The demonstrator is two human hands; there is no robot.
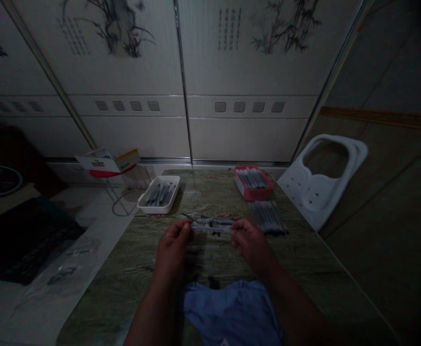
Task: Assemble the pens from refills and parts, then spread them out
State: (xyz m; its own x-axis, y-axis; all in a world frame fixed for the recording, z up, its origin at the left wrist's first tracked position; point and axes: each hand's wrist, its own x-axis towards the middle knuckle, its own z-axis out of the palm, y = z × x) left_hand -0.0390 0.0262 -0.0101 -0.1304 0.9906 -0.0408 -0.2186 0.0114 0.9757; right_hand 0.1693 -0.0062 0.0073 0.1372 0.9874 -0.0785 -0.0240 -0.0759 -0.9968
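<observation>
My left hand is closed in a pinch over the table, with a thin dark stick showing at its fingertips. Opposite it, my right hand pinches the end of a slim clear pen part. Between the two hands lie several clear pen parts, some with dark ends; the dim light blurs which ones are held. More slim clear pieces rest on the table nearer me. Right of my right hand is a flat row of pens with dark ends.
A white tray of pens stands at the table's back left, a red basket of pens at the back right. Small reddish bits are scattered between. A folded white chair leans at right. A box sits on a red stool at left.
</observation>
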